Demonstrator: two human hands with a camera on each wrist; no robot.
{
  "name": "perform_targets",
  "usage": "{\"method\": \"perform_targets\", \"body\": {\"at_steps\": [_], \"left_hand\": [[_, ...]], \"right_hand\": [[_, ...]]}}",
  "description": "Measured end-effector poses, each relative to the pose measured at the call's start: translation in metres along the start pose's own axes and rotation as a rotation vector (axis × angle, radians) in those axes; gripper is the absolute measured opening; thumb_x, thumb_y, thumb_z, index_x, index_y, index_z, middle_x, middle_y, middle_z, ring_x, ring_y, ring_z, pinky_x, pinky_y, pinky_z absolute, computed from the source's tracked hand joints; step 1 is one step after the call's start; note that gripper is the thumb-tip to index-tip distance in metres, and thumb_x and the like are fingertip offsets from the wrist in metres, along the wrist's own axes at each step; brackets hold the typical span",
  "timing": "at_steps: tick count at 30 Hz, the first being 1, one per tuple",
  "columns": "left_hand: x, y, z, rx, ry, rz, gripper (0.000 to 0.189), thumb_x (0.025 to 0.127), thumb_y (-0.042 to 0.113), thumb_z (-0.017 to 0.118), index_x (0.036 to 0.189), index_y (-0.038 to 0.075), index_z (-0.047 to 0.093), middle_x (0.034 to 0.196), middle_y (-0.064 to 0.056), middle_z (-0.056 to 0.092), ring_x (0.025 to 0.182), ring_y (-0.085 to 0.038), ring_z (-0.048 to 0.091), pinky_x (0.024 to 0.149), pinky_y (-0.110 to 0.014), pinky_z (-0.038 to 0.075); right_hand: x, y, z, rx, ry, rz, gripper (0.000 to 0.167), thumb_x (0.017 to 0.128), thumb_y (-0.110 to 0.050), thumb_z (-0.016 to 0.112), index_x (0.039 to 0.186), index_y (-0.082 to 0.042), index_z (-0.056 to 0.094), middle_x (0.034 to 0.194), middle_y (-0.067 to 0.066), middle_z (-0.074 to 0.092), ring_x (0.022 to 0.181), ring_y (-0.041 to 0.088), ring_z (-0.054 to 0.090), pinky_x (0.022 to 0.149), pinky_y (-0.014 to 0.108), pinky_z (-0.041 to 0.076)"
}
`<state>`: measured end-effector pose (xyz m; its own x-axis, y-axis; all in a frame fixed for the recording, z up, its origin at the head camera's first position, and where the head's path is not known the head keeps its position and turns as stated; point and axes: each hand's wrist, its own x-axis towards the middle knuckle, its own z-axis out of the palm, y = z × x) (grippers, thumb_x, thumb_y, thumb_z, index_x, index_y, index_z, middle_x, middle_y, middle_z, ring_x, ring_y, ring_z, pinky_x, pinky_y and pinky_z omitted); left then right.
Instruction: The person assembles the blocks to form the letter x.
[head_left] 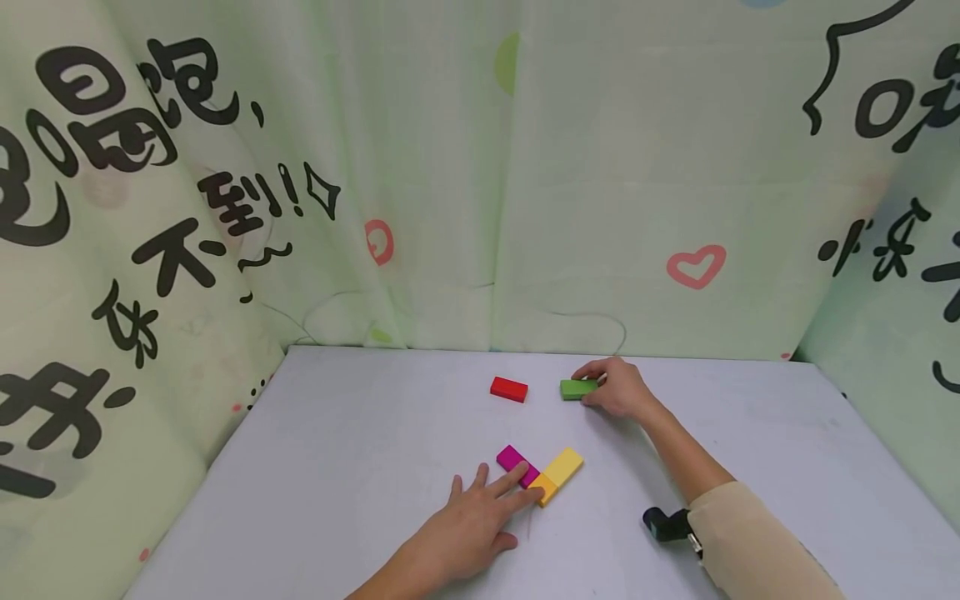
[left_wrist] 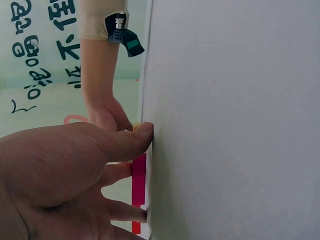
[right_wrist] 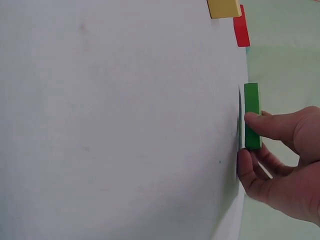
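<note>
Far across the table [head_left: 322, 450], outstretched right grip [head_left: 618, 388] around green block [head_left: 574, 390].

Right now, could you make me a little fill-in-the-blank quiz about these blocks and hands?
The held block, gripped by the right hand, is ____.
The lone block, touched by neither that hand nor the left hand, is ____.
In the head view, the beige sleeve covers part of the ____ arm.
Missing words: green; red; right.

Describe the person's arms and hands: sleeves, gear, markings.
The left hand and right hand wear no gloves. The right arm has a beige sleeve ending on the forearm. At its cuff sits a black device with a metallic fitting and a green patch. No sleeve shows on the left.
</note>
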<state>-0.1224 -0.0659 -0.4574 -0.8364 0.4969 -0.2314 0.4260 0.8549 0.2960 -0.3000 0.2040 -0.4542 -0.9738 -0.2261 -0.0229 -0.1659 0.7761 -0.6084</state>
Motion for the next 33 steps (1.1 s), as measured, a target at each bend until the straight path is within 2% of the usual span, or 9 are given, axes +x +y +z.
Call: {"method": "perform_targets", "body": {"at_steps": [14, 24, 33], "left_hand": [[0.002, 0.002, 0.000, -0.006, -0.014, -0.016, 0.068, 0.094, 0.036, 0.077, 0.153, 0.050, 0.046, 0.168, 0.013, 0.035, 0.148, -0.048, 0.041, 0.107, -0.075, 0.040], [0.001, 0.002, -0.001, 0.006, -0.011, -0.012, 0.068, 0.094, 0.037, 0.077, 0.153, 0.050, 0.046, 0.168, 0.013, 0.036, 0.148, -0.048, 0.042, 0.106, -0.075, 0.042], [-0.001, 0.001, -0.001, 0.001, 0.001, -0.004, 0.068, 0.094, 0.035, 0.077, 0.153, 0.049, 0.046, 0.168, 0.012, 0.037, 0.148, -0.049, 0.042, 0.106, -0.075, 0.041]], "right_hand": [[-0.007, -0.002, -0.003, 0.054, 0.024, 0.030, 0.037, 0.079, -0.003, 0.084, 0.115, -0.010, 0.080, 0.120, 0.020, 0.070, 0.104, 0.033, 0.067, 0.079, 0.033, 0.055], [-0.016, -0.008, -0.007, 0.049, 0.025, 0.003, 0.035, 0.080, -0.002, 0.084, 0.114, -0.010, 0.080, 0.118, 0.019, 0.070, 0.101, 0.031, 0.067, 0.078, 0.033, 0.055], [-0.027, -0.014, -0.007, 0.037, 0.010, 0.011, 0.034, 0.082, -0.005, 0.084, 0.115, -0.012, 0.080, 0.120, 0.017, 0.070, 0.102, 0.030, 0.064, 0.079, 0.033, 0.054]]}}
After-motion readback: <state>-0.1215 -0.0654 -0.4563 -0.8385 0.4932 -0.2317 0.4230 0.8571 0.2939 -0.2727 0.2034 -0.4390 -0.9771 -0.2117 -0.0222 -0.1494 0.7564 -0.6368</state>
